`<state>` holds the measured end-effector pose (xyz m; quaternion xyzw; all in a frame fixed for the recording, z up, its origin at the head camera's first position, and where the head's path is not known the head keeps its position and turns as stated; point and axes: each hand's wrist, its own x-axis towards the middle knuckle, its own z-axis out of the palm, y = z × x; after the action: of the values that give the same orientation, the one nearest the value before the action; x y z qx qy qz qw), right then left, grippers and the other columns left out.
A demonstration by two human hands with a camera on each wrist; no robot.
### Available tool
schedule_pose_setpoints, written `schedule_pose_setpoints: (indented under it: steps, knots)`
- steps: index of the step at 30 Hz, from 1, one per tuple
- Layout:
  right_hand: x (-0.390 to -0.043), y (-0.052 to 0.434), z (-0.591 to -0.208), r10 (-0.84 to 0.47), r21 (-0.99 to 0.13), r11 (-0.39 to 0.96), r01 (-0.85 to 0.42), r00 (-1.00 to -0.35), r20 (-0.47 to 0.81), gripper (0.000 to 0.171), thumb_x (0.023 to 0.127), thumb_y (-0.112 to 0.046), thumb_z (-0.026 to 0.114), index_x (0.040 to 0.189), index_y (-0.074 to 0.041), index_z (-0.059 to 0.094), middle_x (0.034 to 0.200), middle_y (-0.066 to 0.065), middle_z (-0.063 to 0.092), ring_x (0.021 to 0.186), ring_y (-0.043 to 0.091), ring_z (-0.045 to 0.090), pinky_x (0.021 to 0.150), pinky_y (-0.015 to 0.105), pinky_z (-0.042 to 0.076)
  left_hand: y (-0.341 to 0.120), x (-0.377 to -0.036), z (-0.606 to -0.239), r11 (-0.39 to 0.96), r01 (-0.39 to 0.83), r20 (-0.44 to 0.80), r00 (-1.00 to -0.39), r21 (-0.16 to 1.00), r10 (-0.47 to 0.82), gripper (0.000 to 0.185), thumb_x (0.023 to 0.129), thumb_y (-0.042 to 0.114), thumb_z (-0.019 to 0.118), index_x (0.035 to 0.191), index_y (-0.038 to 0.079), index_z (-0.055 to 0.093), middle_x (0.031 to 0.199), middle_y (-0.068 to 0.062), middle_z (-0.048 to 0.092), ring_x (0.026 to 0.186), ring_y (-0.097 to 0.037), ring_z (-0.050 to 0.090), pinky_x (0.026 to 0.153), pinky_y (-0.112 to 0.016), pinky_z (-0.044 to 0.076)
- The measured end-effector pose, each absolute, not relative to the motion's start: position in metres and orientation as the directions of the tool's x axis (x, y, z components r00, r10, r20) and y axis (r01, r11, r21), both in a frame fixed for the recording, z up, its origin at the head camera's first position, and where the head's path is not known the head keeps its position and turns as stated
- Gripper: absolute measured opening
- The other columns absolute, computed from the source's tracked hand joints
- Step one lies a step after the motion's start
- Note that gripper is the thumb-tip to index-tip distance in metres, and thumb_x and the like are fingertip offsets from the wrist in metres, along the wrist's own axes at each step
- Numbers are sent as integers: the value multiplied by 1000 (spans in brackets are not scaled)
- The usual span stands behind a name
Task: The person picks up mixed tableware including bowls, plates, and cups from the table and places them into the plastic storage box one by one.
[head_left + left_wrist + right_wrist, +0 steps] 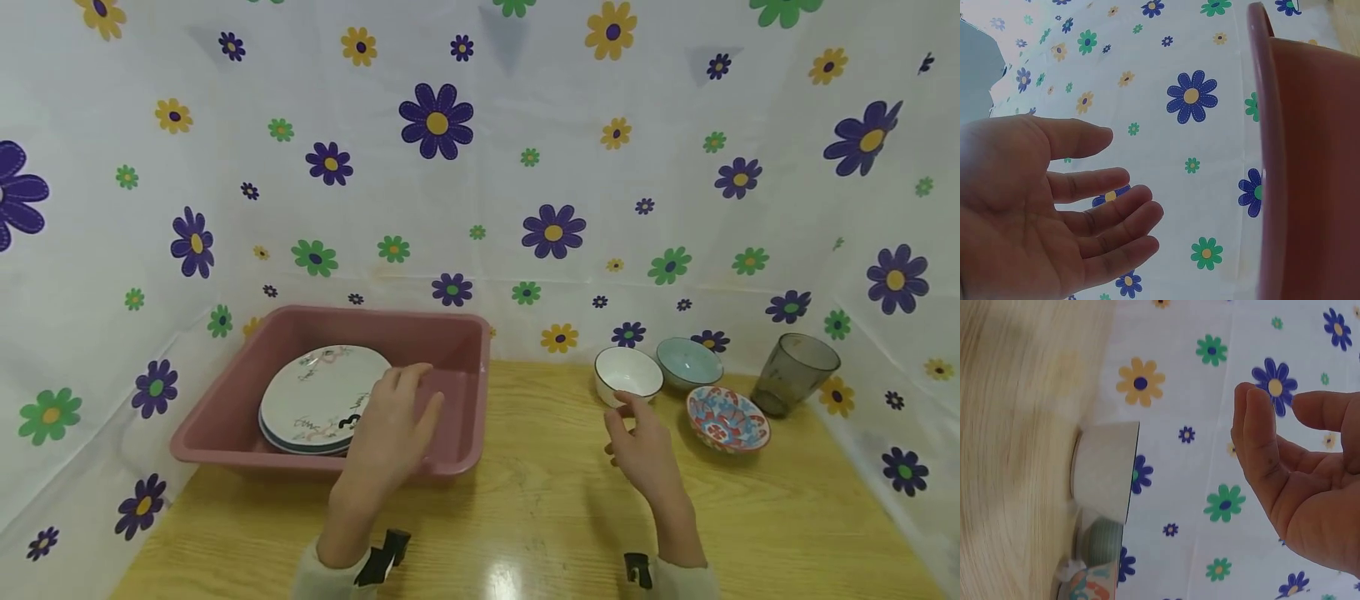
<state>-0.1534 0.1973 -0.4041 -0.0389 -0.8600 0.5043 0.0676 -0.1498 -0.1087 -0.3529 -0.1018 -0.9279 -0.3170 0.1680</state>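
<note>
My left hand (392, 429) hovers over the front right part of a pink plastic basin (255, 465), fingers spread and holding nothing. In the left wrist view its palm shows bare, with the basin wall off to the right. Inside the basin lies a stack of white plates (322, 396) with a floral pattern, partly behind that hand. My right hand (643, 450) is in the air just in front of a white bowl (628, 371) with a dark rim. Its fingers are loosely bent, and nothing is between them and the thumb in the right wrist view.
Right of the white bowl stand a light blue bowl (690, 363), a red-and-blue patterned bowl (727, 418) and a grey glass cup (795, 373). Everything rests on a wooden table (540, 500). A white cloth with flowers (480, 183) hangs behind and along both sides.
</note>
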Motion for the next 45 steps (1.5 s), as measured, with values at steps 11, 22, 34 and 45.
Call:
schedule_pose_setpoints:
  steps: [11,22,34,45]
  knots:
    - [-156,232,-396,185,-854,519,25,-979,85,51,104,-19,44,147,5,34,140,29,44,74,22,67,61,29,57,-106,-150,-355,761,307,367,-925,571,99,42,96,20,65,132,1,56,127,-20,56,116,-35,55,97,-51,49]
    - [-153,271,-398,367,-807,586,75,-912,182,56,101,-18,44,147,10,28,143,37,26,121,47,41,97,58,38,-105,-150,-355,782,318,388,-915,536,106,42,95,20,66,131,1,57,124,-19,58,114,-34,56,95,-50,50]
    - [-137,327,-407,537,-811,526,255,-839,85,68,102,-30,34,155,4,8,149,40,11,116,58,35,90,68,34,-104,-150,-357,793,378,437,-885,478,159,41,94,18,68,129,-1,58,119,-20,60,109,-34,59,92,-49,52]
    - [-129,361,-411,637,-744,450,495,-762,-121,77,100,-37,27,152,7,-7,144,47,4,109,65,36,93,71,33,-105,-150,-357,805,370,439,-885,463,154,40,93,17,69,128,-2,59,117,-20,61,107,-34,60,90,-50,52]
